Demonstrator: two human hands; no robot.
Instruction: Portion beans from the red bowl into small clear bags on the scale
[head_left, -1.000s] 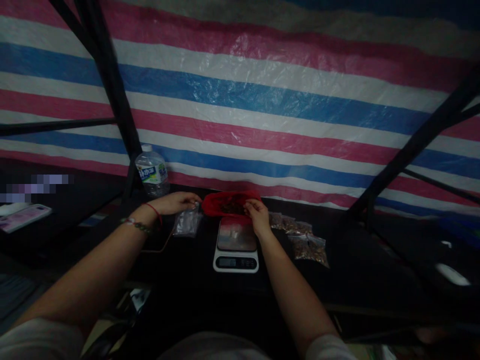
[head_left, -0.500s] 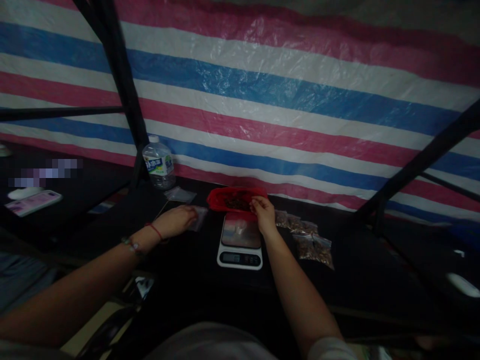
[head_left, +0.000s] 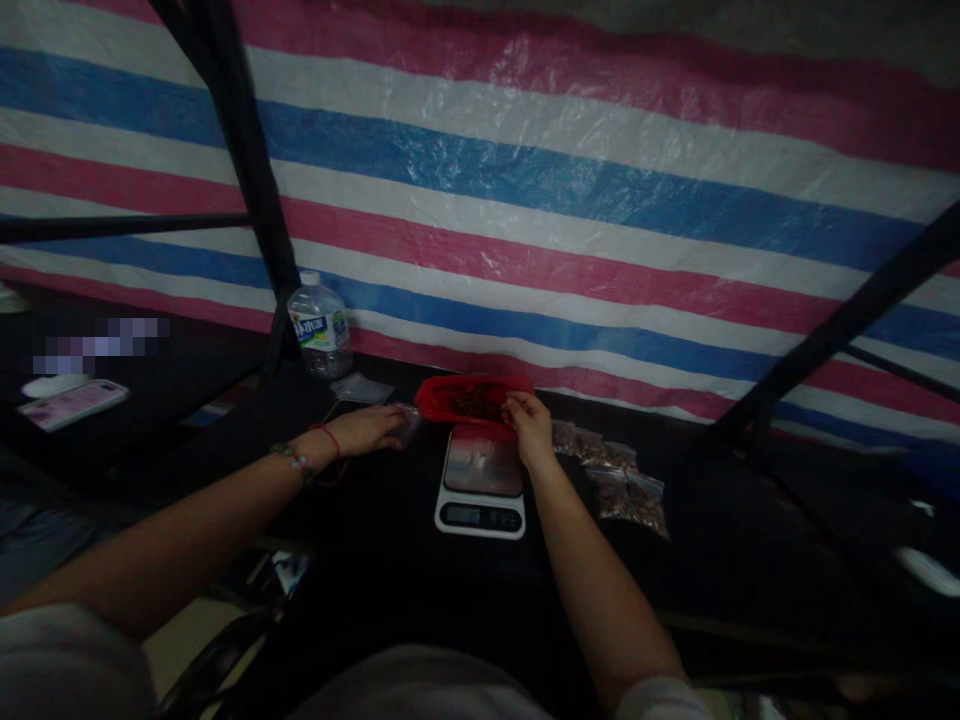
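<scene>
My left hand (head_left: pixel 371 428) has its fingers closed on a small clear plastic bag (head_left: pixel 406 426), left of the red container. My right hand (head_left: pixel 527 415) pinches the right edge of that red plastic container (head_left: pixel 436 398), which holds dark brown bits (head_left: pixel 478 403). Just in front of the container stands a white kitchen scale (head_left: pixel 480 500) with a shiny plate and a small display; the plate bears nothing solid that I can make out. Right of my right wrist lie several filled clear bags (head_left: pixel 628 500) with brown contents.
A large plastic bottle (head_left: pixel 321 330) with a label stands at the back left. Beside it lie flat clear bags (head_left: pixel 362 388). A phone (head_left: pixel 79 402) rests on the left table. Black frame posts (head_left: pixel 251 170) and a striped plastic sheet (head_left: pixel 525 240) bound the table.
My left hand has shifted slightly with the small bag, which is now nearer the red container. My right hand has stayed at the container's right edge.
</scene>
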